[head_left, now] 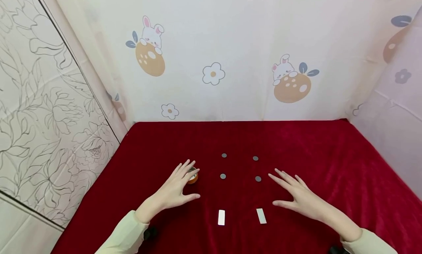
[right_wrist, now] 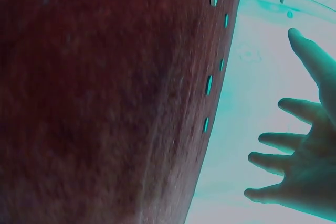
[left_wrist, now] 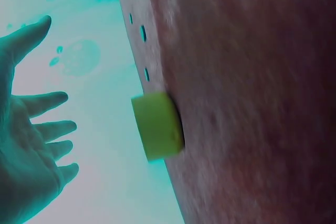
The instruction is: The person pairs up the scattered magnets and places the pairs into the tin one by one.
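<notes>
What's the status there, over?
Left hand, right hand: spread, empty. Four grey discs, two pale strips lie flat. Orange roll partly behind left hand in head view.

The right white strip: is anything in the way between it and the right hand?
Nothing visible stands in the way. In the head view, only red cloth shows between the right hand and the right strip.
</notes>
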### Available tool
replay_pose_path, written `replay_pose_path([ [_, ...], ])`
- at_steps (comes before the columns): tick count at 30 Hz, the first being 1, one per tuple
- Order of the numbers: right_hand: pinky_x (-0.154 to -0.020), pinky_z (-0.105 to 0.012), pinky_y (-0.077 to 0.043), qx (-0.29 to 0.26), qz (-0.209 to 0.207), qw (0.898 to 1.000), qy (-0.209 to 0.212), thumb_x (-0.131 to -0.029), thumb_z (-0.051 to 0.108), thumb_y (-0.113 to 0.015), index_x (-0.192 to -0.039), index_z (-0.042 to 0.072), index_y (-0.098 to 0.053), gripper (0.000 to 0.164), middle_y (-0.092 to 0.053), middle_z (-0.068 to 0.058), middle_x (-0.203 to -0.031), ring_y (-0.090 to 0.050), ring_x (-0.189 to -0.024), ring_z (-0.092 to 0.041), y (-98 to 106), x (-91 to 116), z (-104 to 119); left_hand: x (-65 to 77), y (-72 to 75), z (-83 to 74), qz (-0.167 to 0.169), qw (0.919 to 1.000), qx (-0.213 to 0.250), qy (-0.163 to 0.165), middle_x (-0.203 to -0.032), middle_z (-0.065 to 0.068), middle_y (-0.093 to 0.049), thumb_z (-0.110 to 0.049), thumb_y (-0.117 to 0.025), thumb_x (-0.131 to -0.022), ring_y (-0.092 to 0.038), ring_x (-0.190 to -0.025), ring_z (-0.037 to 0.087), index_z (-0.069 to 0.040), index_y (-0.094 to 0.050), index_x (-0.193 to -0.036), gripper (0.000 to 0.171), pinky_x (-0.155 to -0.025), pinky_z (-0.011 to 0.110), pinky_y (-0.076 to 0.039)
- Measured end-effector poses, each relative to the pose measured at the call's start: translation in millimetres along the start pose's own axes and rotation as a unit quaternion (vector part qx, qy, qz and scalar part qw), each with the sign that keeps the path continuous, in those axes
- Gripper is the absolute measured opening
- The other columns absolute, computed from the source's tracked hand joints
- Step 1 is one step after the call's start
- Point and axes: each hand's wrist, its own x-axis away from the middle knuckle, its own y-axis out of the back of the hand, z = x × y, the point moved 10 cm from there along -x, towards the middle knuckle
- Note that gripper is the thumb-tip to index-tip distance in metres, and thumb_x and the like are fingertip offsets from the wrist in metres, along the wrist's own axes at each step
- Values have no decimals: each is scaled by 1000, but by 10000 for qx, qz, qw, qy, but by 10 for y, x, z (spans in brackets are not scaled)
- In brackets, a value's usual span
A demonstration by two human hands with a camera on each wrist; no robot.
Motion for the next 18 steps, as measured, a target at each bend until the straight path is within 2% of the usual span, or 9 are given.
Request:
replay_pose_path([
  [4, -104, -42, -11, -105, 57, 9999, 75, -76, 44, -63, -134, 16, -39, 69, -34, -13, -137, -32, -122, -33, -40, -12, 68, -19, -65, -69, 149, 9994, 298, 24, -143, 11, -25, -50, -58, -80, -19, -132, 28, -8, -40, -132, 70, -104, 44, -21],
  [6, -103, -43, -14, -214, 101, 9996, 121, -76, 43, -63, -134, 14, -40, 69, -35, -13, -136, -33, -121, -34, -62, -20, 106, -29, -88, -116, 171, 9991, 387, -33, -142, 10, -27, -49, -58, -80, -21, -131, 27, -8, -41, -132, 68, -101, 44, -26],
  [10, -92, -49, -31, -323, 212, 9992, 123, -76, 45, -63, -132, 11, -42, 68, -38, -14, -134, -37, -118, -36, -107, -37, 157, -47, -143, -213, 238, 9983, 508, -184, -139, 9, -31, -47, -58, -81, -25, -130, 24, -9, -43, -130, 64, -96, 42, -35],
  [13, -87, -45, -40, -332, 300, 9989, 145, -76, 46, -62, -129, 9, -45, 67, -41, -14, -132, -41, -116, -34, -142, -47, 189, -61, -199, -269, 370, 9974, 592, -195, -137, 8, -34, -45, -58, -82, -28, -129, 22, -11, -44, -130, 60, -95, 40, -36],
  [18, -84, -33, -44, -503, 467, 9973, 257, -77, 42, -64, -126, 5, -47, 64, -44, -15, -127, -44, -112, -32, -216, -49, 235, -75, -336, -336, 768, 9949, 662, -16, -136, 5, -36, -42, -59, -82, -34, -125, 20, -14, -44, -130, 57, -96, 38, -35],
])
